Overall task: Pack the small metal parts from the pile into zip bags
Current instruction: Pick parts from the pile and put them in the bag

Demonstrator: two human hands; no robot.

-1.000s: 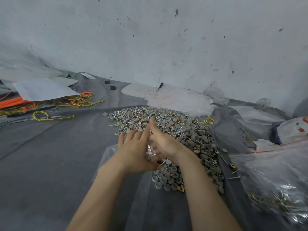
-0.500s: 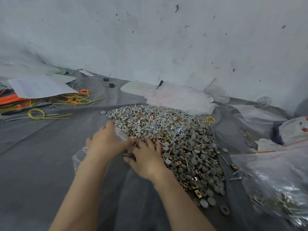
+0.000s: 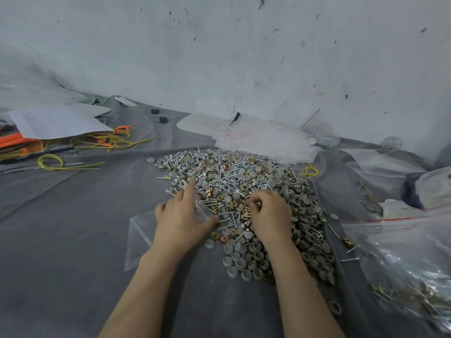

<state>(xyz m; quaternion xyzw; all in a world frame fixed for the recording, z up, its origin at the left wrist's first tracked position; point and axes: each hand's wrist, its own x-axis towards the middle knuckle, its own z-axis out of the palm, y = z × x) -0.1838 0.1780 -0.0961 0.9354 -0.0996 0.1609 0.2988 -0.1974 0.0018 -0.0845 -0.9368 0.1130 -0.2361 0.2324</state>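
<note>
Ok so, watching the head feed here. The small metal parts [image 3: 244, 181] are sitting in one big heap on the grey cloth [image 3: 61, 228], pretty much dead centre and near the wall [image 3: 219, 57]. It's screws, grey round caps and little brass-coloured square bits all mixed together.

The left hand [image 3: 179, 220] is lying palm down on a clear zip bag [image 3: 139, 242], and the bag is lying flat on the cloth just left of the heap. Its fingers [image 3: 189, 195] are stretching out more or less straight and spread, with the index tip touching the heap's near-left edge and the thumb sticking out to the right toward the screws. It's only pressing on the bag, not gripping it.

The right hand [image 3: 271, 215] is sitting on top of the heap. Its fingers [image 3: 262, 197] are curling down, tips bunching together and pinching some of the parts. A brassy glint is showing there, but I can't tell how many pieces it's got.

Off to the right, a big clear bag [image 3: 402, 284] with parts inside is slumping on the cloth. Crumpled plastic sheets [image 3: 263, 142] are lying behind the heap, and a yellow wire loop [image 3: 310, 171] is sitting at its far-right edge. Far left I'm seeing more yellow wires [image 3: 56, 163], orange bundles [image 3: 14, 142] and a white paper sheet [image 3: 53, 123] lying over them.
</note>
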